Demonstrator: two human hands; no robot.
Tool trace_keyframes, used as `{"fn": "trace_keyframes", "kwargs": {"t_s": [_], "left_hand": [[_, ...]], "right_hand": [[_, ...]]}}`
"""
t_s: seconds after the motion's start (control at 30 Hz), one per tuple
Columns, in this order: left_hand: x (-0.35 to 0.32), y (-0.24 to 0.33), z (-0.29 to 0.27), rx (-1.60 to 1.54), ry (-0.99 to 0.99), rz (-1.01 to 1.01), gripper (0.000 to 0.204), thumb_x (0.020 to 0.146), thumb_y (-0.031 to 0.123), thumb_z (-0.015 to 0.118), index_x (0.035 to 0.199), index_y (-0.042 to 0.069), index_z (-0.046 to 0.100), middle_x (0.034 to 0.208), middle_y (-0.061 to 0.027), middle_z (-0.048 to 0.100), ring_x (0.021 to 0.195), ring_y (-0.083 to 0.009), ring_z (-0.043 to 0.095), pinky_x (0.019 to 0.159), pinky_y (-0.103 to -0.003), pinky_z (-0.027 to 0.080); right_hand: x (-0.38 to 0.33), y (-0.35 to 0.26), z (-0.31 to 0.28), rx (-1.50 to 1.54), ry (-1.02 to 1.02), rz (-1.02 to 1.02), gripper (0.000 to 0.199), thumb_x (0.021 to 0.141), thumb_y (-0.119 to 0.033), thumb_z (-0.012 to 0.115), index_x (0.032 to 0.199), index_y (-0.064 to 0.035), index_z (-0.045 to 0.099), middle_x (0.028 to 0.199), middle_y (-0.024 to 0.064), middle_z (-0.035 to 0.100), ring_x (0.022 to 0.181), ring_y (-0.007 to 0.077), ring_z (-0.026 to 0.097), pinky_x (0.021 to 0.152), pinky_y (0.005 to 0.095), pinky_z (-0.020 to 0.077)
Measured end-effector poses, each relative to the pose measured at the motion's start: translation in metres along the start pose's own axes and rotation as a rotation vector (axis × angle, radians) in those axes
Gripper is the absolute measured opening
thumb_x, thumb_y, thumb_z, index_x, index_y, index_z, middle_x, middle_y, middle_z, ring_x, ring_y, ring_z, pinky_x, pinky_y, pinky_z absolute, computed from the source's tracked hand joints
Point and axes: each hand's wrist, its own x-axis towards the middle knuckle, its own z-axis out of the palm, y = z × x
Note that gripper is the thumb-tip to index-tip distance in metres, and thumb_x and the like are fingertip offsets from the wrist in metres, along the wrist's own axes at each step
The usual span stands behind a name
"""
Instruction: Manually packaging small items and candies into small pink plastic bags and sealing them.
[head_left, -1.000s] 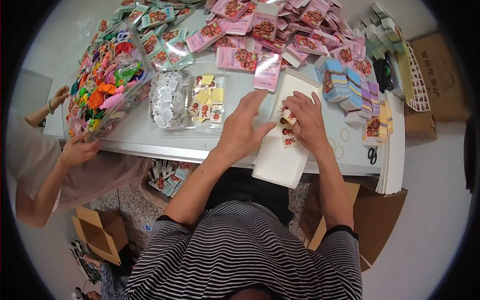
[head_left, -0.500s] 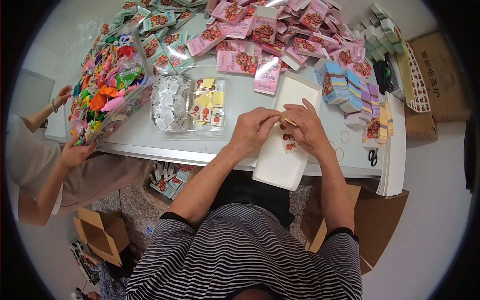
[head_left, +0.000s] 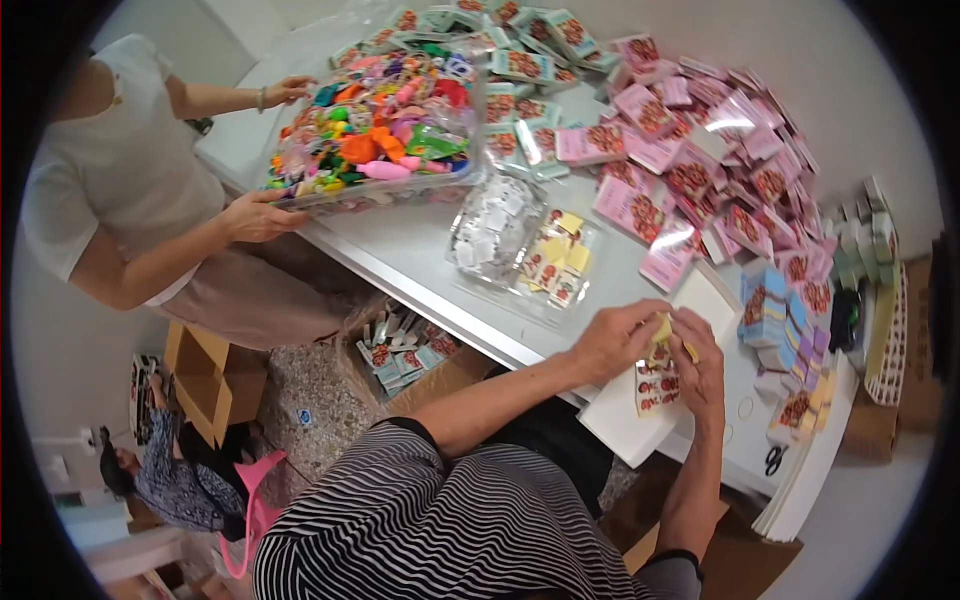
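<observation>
My left hand (head_left: 622,342) is closed at the fingertips on a small yellow paper piece (head_left: 663,327), with the fingers of my right hand (head_left: 700,362) touching close beside it. A sheet of small printed stickers (head_left: 657,392) hangs below the fingers, held in my right hand; its upper part is partly hidden. Both hands are above a long white cardboard tray (head_left: 632,430) that juts over the table edge. To their left lies a clear plastic container (head_left: 588,296), one side with cut stickers and yellow pieces (head_left: 557,262), the other with small white squares (head_left: 490,230).
At the left, a co-worker (head_left: 130,180) grips a clear bin of colourful small toys (head_left: 390,130). Pink boxes (head_left: 690,180) and green boxes (head_left: 525,66) pile at the back. Banded blue boxes (head_left: 768,310) and black scissors (head_left: 775,458) sit right. Below is a carton of boxes (head_left: 440,375).
My view has swung left, so the table sits tilted and farther right. The toy bin now lies flatter in the co-worker's hands. My hands stay together, and more of the sticker sheet shows.
</observation>
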Motion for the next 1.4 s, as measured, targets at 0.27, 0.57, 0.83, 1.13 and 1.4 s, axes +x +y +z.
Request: {"fn": "trace_keyframes", "kwargs": {"t_s": [0.27,0.57,0.83,1.13,1.4], "left_hand": [[0.001,-0.003,0.006,0.029,0.092,0.128,0.022,0.101,0.006,0.060,0.122,-0.001,0.062,0.091,-0.0139,0.071,0.076,-0.0175,0.071,0.070,-0.030,0.057],[0.017,0.035,-0.068,0.556,0.480,0.518,0.023,0.084,0.001,0.072,0.107,0.003,0.070,0.081,-0.0135,0.068,0.066,-0.0307,0.065,0.063,-0.040,0.053],[0.007,0.028,-0.055,0.485,0.202,0.409,0.061,0.082,0.018,0.076,0.138,0.007,0.057,0.136,-0.0194,0.057,0.124,-0.0387,0.056,0.106,-0.051,0.043],[0.006,0.002,0.000,0.267,-0.098,0.481,0.027,0.082,0.017,0.074,0.108,0.017,0.069,0.123,-0.0018,0.065,0.101,-0.0233,0.067,0.079,-0.040,0.058],[0.002,-0.001,-0.008,0.290,0.246,0.466,0.010,0.081,0.009,0.076,0.091,0.011,0.071,0.088,-0.0046,0.070,0.085,-0.0250,0.068,0.067,-0.039,0.057]], "right_hand": [[-0.004,0.018,0.008,0.122,-0.012,0.083,0.019,0.100,-0.005,0.059,0.115,0.0027,0.068,0.123,0.0147,0.067,0.128,0.0333,0.057,0.110,0.0416,0.0409],[-0.003,0.006,0.002,0.064,0.133,0.151,0.022,0.106,-0.014,0.054,0.113,0.0028,0.066,0.121,0.0161,0.068,0.125,0.0328,0.059,0.109,0.0408,0.0423],[0.001,0.009,-0.001,0.005,0.067,0.126,0.024,0.109,-0.015,0.050,0.114,0.0037,0.064,0.122,0.0151,0.066,0.123,0.0264,0.059,0.109,0.0368,0.0417],[0.004,0.003,-0.001,-0.006,-0.196,-0.019,0.024,0.099,-0.003,0.054,0.121,0.0000,0.063,0.133,0.0157,0.062,0.124,0.0307,0.058,0.107,0.0379,0.0441],[0.008,-0.005,0.007,-0.126,-0.120,0.126,0.018,0.101,-0.005,0.055,0.113,0.0022,0.067,0.132,0.0173,0.063,0.129,0.0323,0.057,0.110,0.0396,0.0409]]}}
